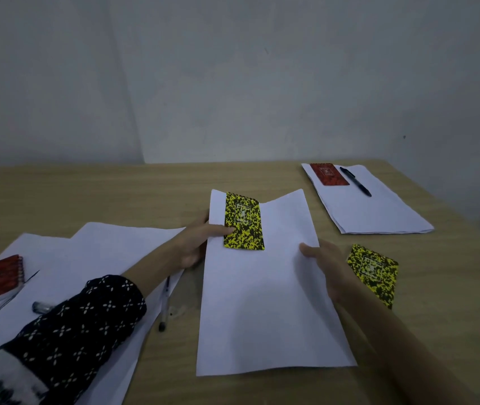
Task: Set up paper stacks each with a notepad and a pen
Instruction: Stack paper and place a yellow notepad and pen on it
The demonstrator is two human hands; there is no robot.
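From the head view I see my left hand pinching a yellow notepad against the paper stack on the table (thumb on the cover), while my right hand grips the stack's right edge.

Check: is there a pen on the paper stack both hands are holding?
No. The held paper stack carries only a yellow notepad; no pen on it.
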